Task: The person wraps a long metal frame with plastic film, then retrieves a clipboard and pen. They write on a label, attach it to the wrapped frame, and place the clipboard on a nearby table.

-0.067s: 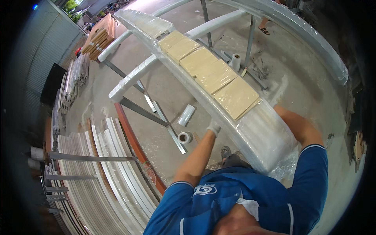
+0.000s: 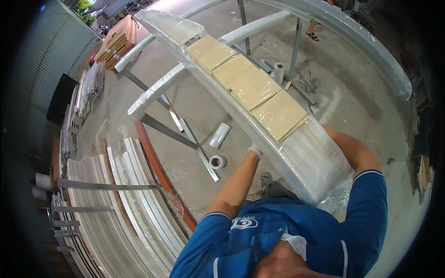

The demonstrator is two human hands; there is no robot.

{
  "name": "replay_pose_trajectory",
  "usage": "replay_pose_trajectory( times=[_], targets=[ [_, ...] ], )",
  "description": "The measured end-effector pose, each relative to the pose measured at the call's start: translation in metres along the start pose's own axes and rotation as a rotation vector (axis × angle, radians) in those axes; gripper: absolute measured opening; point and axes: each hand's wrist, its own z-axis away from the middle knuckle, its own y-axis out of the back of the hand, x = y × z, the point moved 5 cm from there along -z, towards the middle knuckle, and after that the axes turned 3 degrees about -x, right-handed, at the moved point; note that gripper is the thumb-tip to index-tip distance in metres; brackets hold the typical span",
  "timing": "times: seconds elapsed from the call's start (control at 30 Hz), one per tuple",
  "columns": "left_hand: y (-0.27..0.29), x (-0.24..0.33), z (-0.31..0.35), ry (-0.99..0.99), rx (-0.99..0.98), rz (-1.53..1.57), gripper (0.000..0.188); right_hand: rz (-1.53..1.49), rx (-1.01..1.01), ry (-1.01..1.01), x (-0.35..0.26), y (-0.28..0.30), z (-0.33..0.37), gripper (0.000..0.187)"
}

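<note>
A long white bundle (image 2: pixel 306 157) wrapped in clear film runs from my chest toward the far left, lying across padded rails. Several beige cardboard sheets (image 2: pixel 250 85) lie in a row under the film on its top. My left hand (image 2: pixel 254 150), in a white glove, grips the bundle's left edge near its close end. On the other side my right forearm (image 2: pixel 350 148) reaches up to the bundle, and the hand itself is hidden behind it. Loose film hangs crumpled off the near end (image 2: pixel 338 197).
Two white padded rails (image 2: pixel 157 90) on metal stands carry the bundle. A second wrapped bundle (image 2: pixel 366 46) curves along the right. Film rolls (image 2: pixel 219 135) lie on the concrete floor. White profiles (image 2: pixel 116 208) are stacked at lower left, wooden boards (image 2: pixel 116 41) far left. Another person's sandalled feet (image 2: pixel 315 34) stand beyond.
</note>
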Motion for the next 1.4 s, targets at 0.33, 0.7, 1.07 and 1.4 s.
replay_pose_trajectory(
  times=[0.33,0.7,1.07,1.4],
  targets=[
    [0.158,0.113,0.114,-0.151,0.156,0.689,0.056,-0.203,0.495,0.294,-0.072,0.202,0.062,0.084],
    [0.016,0.321,0.008,-0.651,-0.008,-0.100,0.039,0.650,1.043,0.662,-0.172,0.300,0.098,0.069],
    [-0.067,0.296,-0.028,-0.810,-0.487,-1.260,0.033,0.803,0.497,0.532,-0.098,0.199,0.014,0.033],
    [-0.070,0.304,-0.020,-0.849,-0.463,-1.216,0.030,0.326,0.108,0.056,-0.019,0.101,-0.044,0.027]
  ],
)
